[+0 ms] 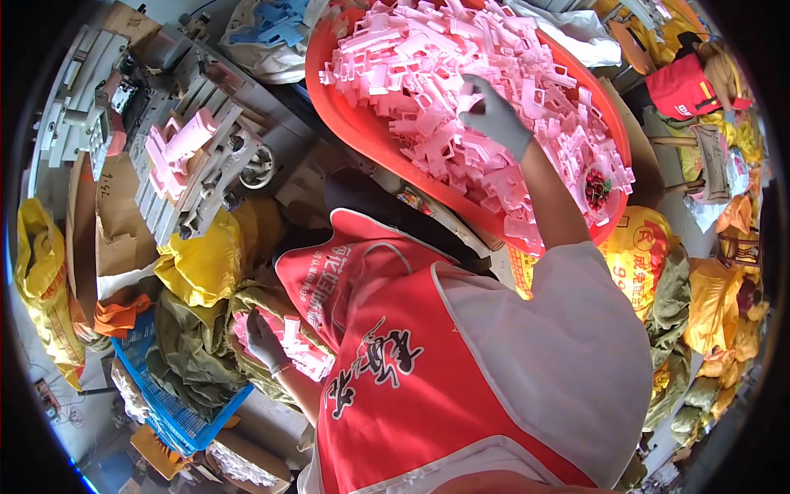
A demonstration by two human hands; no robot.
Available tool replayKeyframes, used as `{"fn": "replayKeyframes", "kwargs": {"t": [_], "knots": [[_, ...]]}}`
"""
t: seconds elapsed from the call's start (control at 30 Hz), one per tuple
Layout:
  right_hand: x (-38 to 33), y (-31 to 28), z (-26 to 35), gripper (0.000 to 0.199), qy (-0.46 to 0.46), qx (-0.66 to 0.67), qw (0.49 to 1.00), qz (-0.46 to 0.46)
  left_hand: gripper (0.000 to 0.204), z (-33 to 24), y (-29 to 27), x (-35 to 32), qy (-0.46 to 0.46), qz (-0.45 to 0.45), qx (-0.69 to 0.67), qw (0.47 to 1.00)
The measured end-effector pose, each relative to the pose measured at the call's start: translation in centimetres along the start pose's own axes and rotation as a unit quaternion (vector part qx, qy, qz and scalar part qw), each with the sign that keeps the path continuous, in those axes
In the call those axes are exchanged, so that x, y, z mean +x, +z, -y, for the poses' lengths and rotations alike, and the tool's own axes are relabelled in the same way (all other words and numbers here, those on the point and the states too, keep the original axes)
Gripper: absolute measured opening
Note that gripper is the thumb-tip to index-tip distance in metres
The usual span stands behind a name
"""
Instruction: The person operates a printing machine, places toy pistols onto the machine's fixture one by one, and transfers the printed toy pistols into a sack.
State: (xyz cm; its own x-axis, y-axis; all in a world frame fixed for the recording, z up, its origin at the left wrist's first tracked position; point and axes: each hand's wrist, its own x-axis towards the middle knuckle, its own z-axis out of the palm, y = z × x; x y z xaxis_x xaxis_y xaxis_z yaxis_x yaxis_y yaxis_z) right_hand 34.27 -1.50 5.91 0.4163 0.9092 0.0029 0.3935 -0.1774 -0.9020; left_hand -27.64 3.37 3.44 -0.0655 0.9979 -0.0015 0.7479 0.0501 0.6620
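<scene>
My right hand (pixel 499 122), in a grey glove, is over the large red tub (pixel 341 119), which is heaped with pink plastic toy-gun pieces (pixel 428 49). Its thumb and forefinger curve apart, with pink showing in the gap between them. Lower left, my left hand (pixel 267 342), also gloved, rests at the mouth of an olive woven sack (pixel 239 325) with more pink pieces inside. Its fingers look stretched out, and I see nothing held in them. On the metal fixture of a machine (pixel 206 177) at the left lies a pink toy gun (pixel 179 151).
Small dark red items (pixel 597 189) lie at the tub's right end. A blue plastic crate (pixel 177 416), a cardboard box (pixel 122 216) and a yellow sack (pixel 202 259) stand on the left. Several filled sacks (pixel 642 255) line the right. A person in red (pixel 683 86) is at the far right.
</scene>
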Motion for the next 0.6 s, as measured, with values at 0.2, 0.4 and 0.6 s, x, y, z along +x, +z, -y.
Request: {"fn": "replayKeyframes", "kwargs": {"t": [0.2,0.4,0.6], "knots": [[-1.7,-0.1,-10.0,0.053,-0.043,0.052,0.995,-0.072,0.027,1.3,0.1,-0.2,-0.043,-0.035,-0.047,0.997],[-4.0,-0.3,-8.3,0.049,-0.074,-0.264,0.962,-0.004,0.026,-1.8,-1.3,1.8,0.008,-0.060,-0.049,0.997],[-3.5,-2.2,-2.9,0.048,-0.036,-0.331,0.941,0.054,0.021,-13.2,-5.6,7.8,0.216,-0.169,0.018,0.961]]}}
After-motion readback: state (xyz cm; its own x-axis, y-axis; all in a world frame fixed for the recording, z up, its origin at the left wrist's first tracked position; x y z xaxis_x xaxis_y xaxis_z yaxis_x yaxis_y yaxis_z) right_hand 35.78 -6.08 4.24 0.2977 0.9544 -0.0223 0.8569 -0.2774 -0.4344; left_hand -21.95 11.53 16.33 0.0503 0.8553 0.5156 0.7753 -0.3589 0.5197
